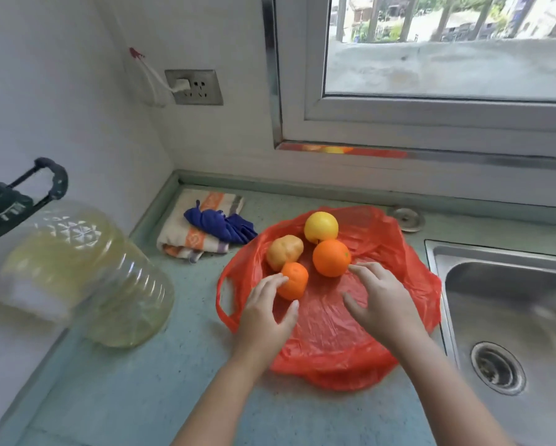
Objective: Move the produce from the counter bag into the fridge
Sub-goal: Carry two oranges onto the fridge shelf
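Note:
A red plastic bag [334, 333] lies spread flat on the counter. On it rest a yellow apple [321, 226], a potato [284, 252], a large orange [331, 257] and a small orange [294, 281]. My left hand [267, 312] is spread around the small orange, fingers and thumb touching its near side. My right hand [379, 300] hovers open over the bag, its fingertips just touching the large orange. The fridge is out of view.
A large clear oil jug [86, 272] with a dark cap stands at the left. A folded towel [199, 239] with a blue cloth [220, 223] lies behind the bag. A steel sink [511, 317] is at the right, a window above.

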A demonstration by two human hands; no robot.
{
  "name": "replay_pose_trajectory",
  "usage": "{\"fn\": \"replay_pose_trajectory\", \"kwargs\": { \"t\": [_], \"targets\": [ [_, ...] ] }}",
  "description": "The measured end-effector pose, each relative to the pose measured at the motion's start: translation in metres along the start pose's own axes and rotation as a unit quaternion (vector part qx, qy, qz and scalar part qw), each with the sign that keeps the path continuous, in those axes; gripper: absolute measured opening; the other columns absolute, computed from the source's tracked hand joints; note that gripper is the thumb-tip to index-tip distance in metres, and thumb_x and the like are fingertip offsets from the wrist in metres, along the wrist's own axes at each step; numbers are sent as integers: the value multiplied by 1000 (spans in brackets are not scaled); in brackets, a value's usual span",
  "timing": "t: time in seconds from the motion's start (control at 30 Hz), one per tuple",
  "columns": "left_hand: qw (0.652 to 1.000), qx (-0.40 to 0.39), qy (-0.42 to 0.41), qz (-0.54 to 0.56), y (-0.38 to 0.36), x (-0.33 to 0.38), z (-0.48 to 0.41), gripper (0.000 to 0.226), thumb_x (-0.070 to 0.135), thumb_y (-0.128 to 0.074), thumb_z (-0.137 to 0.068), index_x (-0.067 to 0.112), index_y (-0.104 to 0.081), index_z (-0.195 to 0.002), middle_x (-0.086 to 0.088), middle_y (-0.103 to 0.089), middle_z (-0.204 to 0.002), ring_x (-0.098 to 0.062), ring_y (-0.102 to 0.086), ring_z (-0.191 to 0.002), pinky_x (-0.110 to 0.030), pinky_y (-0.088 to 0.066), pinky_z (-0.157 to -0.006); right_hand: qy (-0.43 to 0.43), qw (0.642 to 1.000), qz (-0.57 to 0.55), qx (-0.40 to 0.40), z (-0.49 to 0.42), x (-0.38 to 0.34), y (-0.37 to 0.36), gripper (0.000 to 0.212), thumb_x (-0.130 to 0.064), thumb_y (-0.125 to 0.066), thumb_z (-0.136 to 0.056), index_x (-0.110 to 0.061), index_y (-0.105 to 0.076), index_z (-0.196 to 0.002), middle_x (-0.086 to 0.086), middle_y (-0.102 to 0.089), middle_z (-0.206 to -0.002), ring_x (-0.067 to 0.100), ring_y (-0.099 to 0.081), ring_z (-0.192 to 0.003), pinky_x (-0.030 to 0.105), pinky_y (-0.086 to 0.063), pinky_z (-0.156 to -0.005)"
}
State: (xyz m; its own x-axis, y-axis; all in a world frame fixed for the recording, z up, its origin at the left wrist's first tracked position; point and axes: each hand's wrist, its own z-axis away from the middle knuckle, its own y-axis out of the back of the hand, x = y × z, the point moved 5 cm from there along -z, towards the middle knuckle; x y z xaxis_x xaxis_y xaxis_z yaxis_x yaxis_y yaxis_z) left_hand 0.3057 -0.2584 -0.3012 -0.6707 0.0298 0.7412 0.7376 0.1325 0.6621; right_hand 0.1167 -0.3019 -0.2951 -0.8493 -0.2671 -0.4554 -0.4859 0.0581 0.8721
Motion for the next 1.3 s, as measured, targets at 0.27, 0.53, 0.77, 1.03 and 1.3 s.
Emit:
{"fn": "replay_pose_trajectory", "kwargs": {
  "t": [0.27, 0.53, 0.77, 1.03, 1.3],
  "targets": [
    [991, -77, 1, -107, -37, -33, -43, 50, 35, -59, -86, 22, -44, -132, 5, -38, -142, -12, -30, -133, -30, -24, -111, -52, 997, -37, -53, -54, 39, -38, 61, -35, -69, -76, -16, -48, -130, 2, -53, -123, 23, -52, -111, 31, -43, -81],
    [978, -149, -8, -144, -58, -49, -63, 64, 41, -58, -85, 32, -28, -140, 15, -18, -150, -5, -14, -137, -25, -16, -111, -105, 986, -93, -95, -76, 62, -73, 76, -41, -70, -75, -16, -35, -138, 5, -45, -126, 24, -48, -114, 34, -43, -86],
    [959, -185, -15, -215, -64, -54, -68, 78, 39, -57, -86, 30, -7, -146, 9, -4, -154, -10, -12, -139, -25, -16, -111, -118, 973, -176, -91, -81, 59, -92, 84, -36, -75, -71, -16, -31, -139, 7, -42, -132, 20, -41, -122, 20, -30, -89],
    [979, -157, 17, -132, -70, -59, -62, 79, 36, -65, -81, 27, -17, -144, 7, -17, -150, -8, -21, -136, -18, -21, -106, -132, 965, -212, -82, -73, 61, -87, 83, -29, -77, -69, -19, -32, -137, 4, -41, -127, 17, -40, -120, 15, -27, -88],
    [986, -121, 112, 3, -81, -58, -43, 80, 31, -73, -74, 27, -24, -136, 16, -27, -130, 1, -31, -119, 4, -20, -88, -125, 972, -162, -116, -42, 70, -71, 88, -31, -77, -69, -16, -28, -141, 7, -39, -132, 22, -39, -124, 26, -32, -95]
  ]
}}
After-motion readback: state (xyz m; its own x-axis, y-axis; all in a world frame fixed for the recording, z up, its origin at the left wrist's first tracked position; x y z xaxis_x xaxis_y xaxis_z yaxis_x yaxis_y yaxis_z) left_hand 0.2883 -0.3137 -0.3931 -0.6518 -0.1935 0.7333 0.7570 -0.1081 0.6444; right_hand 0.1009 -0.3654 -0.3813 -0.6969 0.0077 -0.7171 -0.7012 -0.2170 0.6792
